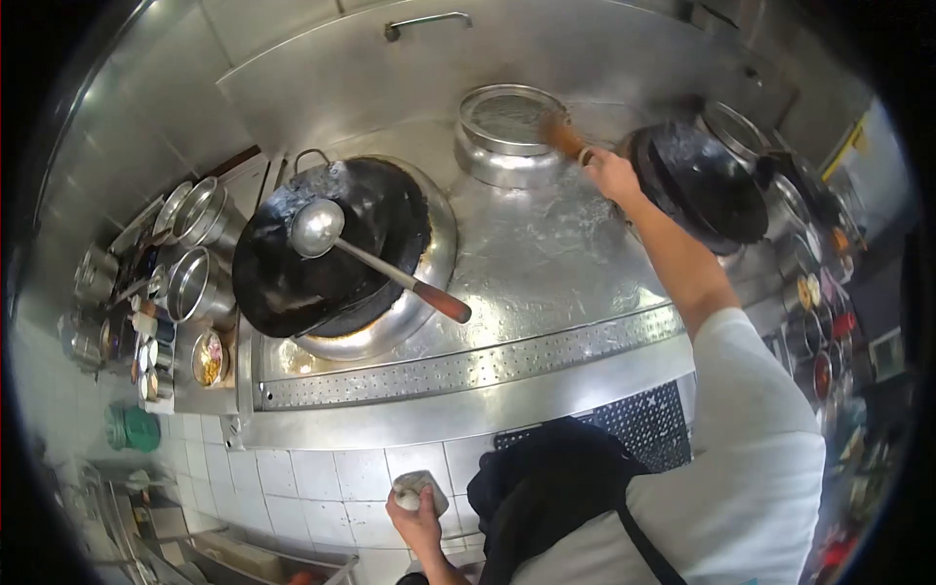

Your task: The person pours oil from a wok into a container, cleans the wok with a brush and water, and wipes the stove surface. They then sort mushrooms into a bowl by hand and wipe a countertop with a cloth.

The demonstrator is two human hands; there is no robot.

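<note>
My right hand (612, 177) reaches across the stove, closed round a brown wok brush (564, 135) whose far end is smeared by motion. That end overlaps the rim of a round metal pot (507, 168) filled with liquid at the back. Down by the front edge, my left hand (417, 522) grips a folded greyish cloth (421, 487) in front of the apron. A large black wok (283, 283) sits tilted on the left burner ring. Across it lies a steel ladle (318, 228), its wooden handle pointing towards the front right.
Another dark wok (721, 200) stands at the right, beside my forearm. Metal pots (200, 283) and seasoning containers crowd the left side; more containers (824, 375) line the right. A perforated drain strip (468, 366) runs along the stove front. A tap (429, 21) projects from the back wall.
</note>
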